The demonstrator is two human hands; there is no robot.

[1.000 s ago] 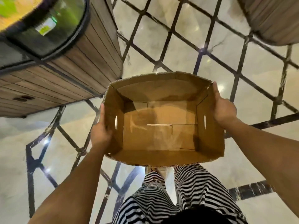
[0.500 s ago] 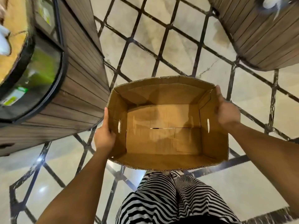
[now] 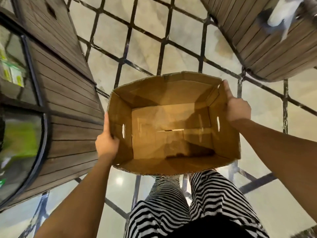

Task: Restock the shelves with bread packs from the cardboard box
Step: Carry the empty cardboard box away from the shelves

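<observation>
Cardboard box (image 3: 173, 133) at frame centre, held up off the floor (image 3: 145, 48), open top facing the camera, far rim tipped slightly away. Nothing inside but bare brown bottom flaps, with a dark shadowed patch toward the lower right corner; no bread packs in view. 2 narrow hand slots cut in the side walls, 1 on each side, light showing through both. Left hand (image 3: 107, 143) at centre left, pressed against the outside of the left wall near its lower corner, thumb lying up along the wall edge, the other fingers hidden behind the cardboard, so closed round the box wall as far as can be told. Right hand (image 3: 237, 109) at centre right, clamped on the outside of the right wall near its upper corner, thumb stretched up along the rim, fingers out of sight behind the wall. Both bare forearms running in from the bottom corners of the frame. Striped black-and-white trousers (image 3: 180, 203) at bottom centre, directly under the box. Pale glossy tiles on the floor, crossed by a dark diagonal grid. Curved wood-slat display (image 3: 68, 103) along the left edge, just beside the left hand, with blurred green and yellow goods behind dark-framed glass at far left. A second wood-slat unit (image 3: 267, 54) in the upper right corner, well apart from the box, with something grey and white, too blurred to tell, on top
</observation>
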